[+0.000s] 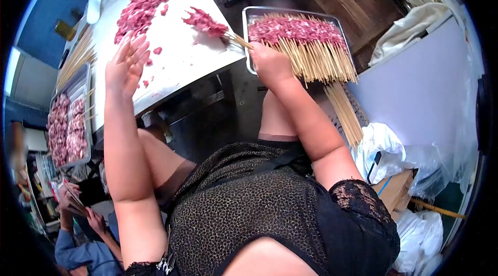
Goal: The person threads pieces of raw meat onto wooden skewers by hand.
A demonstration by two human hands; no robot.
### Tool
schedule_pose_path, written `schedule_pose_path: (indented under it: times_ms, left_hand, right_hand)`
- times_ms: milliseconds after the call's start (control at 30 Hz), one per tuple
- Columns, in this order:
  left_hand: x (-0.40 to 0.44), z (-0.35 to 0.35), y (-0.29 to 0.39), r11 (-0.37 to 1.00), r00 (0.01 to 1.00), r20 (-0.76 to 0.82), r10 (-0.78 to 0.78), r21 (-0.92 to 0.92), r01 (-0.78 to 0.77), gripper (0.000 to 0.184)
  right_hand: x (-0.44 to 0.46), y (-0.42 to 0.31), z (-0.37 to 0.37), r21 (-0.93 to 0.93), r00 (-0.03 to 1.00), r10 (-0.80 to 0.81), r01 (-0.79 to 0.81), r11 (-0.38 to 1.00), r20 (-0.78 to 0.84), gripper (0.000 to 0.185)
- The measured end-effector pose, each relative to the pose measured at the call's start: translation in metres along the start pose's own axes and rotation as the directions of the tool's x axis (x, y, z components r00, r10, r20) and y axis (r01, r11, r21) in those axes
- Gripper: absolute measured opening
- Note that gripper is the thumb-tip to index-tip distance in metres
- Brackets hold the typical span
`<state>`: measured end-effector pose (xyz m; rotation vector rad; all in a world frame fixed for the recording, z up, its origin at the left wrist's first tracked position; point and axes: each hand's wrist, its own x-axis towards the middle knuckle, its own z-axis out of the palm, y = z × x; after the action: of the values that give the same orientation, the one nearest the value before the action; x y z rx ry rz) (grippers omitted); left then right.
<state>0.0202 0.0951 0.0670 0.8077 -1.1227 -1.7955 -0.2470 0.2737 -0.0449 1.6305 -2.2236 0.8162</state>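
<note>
My right hand (pixel 271 63) is closed around the bare stick ends of a bunch of meat skewers (pixel 208 25). Their raw red meat points left, over the right edge of the white tabletop (pixel 187 60). My left hand (pixel 127 63) is raised over the tabletop's left part with its fingers spread and nothing in it. Just beyond that hand lies a long heap of raw meat pieces (pixel 145 6), with small scraps scattered nearby. To the right of my right hand, a metal tray (pixel 246 23) holds rows of finished meat skewers (pixel 306 42), sticks toward me.
Bare bamboo sticks (pixel 345 115) lie below the tray, and more sticks (pixel 78 60) lie at the table's left. Another tray (pixel 87 136) of meat skewers stands at left. A co-worker's hands (pixel 78 203) hold sticks at lower left. White plastic bags (pixel 381 146) sit at right.
</note>
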Motion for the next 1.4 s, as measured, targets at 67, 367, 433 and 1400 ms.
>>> schedule_pose_path:
  times_ms: [67, 367, 433, 1400]
  left_hand:
    - [-0.003, -0.001, 0.004, 1.000, 0.999, 0.037, 0.005, 0.029, -0.006, 0.036]
    - [-0.004, 0.000, 0.006, 0.993, 0.993, 0.121, 0.002, 0.120, -0.016, 0.042]
    - [-0.005, 0.011, 0.003, 0.995, 0.988, 0.152, -0.009, 0.095, -0.006, 0.040]
    - [0.028, -0.052, 0.006, 0.934, 0.902, -0.241, 0.358, 0.105, -0.343, 0.034]
  right_hand:
    - [-0.009, 0.036, -0.005, 0.013, 0.994, 0.102, -0.102, 0.995, -0.043, 0.021]
    - [-0.034, 0.226, -0.055, -0.313, 0.765, 0.603, -0.644, 0.698, -0.227, 0.028]
    - [-0.040, 0.256, -0.052, -0.367, 0.741, 0.657, -0.654, 0.662, -0.136, 0.030]
    - [-0.342, 0.304, -0.049, -0.615, 0.466, 0.830, -0.568, 0.547, 0.307, 0.039]
